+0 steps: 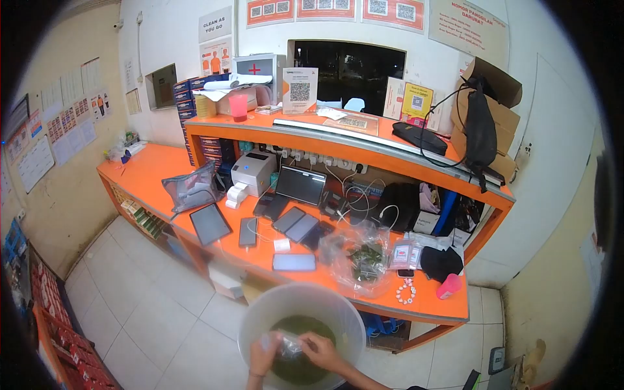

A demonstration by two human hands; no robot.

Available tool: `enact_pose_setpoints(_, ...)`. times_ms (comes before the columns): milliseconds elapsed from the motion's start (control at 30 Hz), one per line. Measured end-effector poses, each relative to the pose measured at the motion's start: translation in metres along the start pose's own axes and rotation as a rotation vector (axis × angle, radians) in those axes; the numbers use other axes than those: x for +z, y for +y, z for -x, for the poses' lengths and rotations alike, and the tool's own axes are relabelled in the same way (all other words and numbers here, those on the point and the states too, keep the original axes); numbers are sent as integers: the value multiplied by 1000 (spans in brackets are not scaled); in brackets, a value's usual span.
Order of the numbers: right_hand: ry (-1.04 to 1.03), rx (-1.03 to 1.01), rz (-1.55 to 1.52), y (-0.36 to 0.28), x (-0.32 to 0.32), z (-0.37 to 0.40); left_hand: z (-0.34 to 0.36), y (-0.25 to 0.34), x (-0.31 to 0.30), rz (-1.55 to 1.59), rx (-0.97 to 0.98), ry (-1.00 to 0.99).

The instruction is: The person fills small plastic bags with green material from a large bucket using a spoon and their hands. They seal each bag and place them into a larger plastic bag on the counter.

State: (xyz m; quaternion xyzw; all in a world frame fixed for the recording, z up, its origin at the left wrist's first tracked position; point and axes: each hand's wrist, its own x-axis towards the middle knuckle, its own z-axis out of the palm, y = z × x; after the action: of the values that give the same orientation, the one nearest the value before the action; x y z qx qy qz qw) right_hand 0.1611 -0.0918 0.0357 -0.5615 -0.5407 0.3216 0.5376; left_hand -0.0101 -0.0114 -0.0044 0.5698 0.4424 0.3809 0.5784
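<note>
A small clear plastic bag [290, 344] is pinched between my two hands, low in the view. Its left side is in the closed fingers of my left hand [264, 354]. My right hand [321, 353] grips the other side with its fingertips. Both hands are over the mouth of a whitish translucent bucket [351, 322]. Green leafy-looking stuff [305, 325] covers the bottom of the bucket, partly hidden by my hands and the bag. Just beyond the bucket, a large clear bag [335, 257] with dark green contents lies on the orange counter [257, 260].
Several phones and a tablet [210, 224] lie on the counter, with a label printer [253, 172] and a laptop [301, 185] behind. Charging cables run across toward the right. A pink cup [449, 286] and a beaded bracelet [406, 292] sit near the right front edge.
</note>
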Motion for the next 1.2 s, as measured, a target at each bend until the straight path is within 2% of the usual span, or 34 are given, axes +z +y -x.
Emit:
enact_pose_setpoints(67, 34, -66, 71, 6, 3, 2, 0, 0, 1, 22, -15, 1)
enact_pose_setpoints(167, 80, 11, 65, 8, 6, 4, 2, 2, 4, 47, 37, 19)
enact_pose_setpoints(233, 57, 56, 53, 13, 7, 3, 3, 5, 4, 13, 82, -42)
enact_pose_setpoints(467, 86, 4, 106, 11, 7, -1, 8, 18, 11, 25, 68, -75)
enact_pose_setpoints(533, 90, -35, 12, 14, 10, -2, 8, 19, 13, -138, 212, -126)
enact_pose_setpoints(667, 23, 26, 1, 10, 6, -1, 10, 16, 14, -127, 71, -132)
enact_pose_setpoints(767, 9, 16, 38, 10, 6, 0, 13, 26, 17, -211, 171, -97)
enact_pose_setpoints(833, 28, 52, 62, 14, 4, 4, 8, 15, 18, -303, 372, 110)
enact_pose_setpoints(867, 28, 50, 64, 15, 1, 4, 6, 12, 14, -301, 375, 110)
enact_pose_setpoints(933, 62, 48, 73, 17, -7, 8, 1, 12, 2, -277, 293, 293)
enact_pose_setpoints(967, 63, 50, 72, 22, -13, 10, 0, 13, -5, -278, 291, 291)
enact_pose_setpoints(1033, -40, 144, 93, 40, -22, 18, -2, 30, -21, -471, 69, 234)
enact_pose_setpoints(1067, -93, 165, 197, 49, -25, 22, -3, 34, -26, -634, 118, 115)
enact_pose_setpoints(1133, -192, 250, 333, 48, -28, 27, -18, 1, -29, -974, 184, -78)
enact_pose_setpoints(1200, -235, 232, 413, 48, -26, 28, -36, 24, -3, -920, 229, -106)
